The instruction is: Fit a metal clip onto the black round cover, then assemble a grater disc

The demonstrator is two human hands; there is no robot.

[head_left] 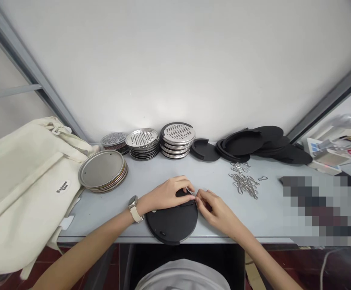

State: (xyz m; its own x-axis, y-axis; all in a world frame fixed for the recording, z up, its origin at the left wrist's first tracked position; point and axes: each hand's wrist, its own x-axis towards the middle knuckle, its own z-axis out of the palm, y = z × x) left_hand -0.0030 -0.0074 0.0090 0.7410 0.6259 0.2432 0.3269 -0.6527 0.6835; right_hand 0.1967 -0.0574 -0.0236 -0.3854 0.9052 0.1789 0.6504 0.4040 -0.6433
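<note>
We find the black disc (172, 223) at the near table edge (220, 240), beneath the left hand (170, 194). The right hand (217, 209) is close beside, near a metal piece (188, 191); we cannot tell either's grip.

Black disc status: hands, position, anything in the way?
Left hand across black disc, partly hiding it. Right hand at its upper right rim. Disc at near edge of table. Metal clips apart, to the right.

Silver-rimmed watch (133, 201) with cream strap (136, 213) on left wrist (143, 204), light grey garment (183, 276), bare forearms (255, 249)
</note>
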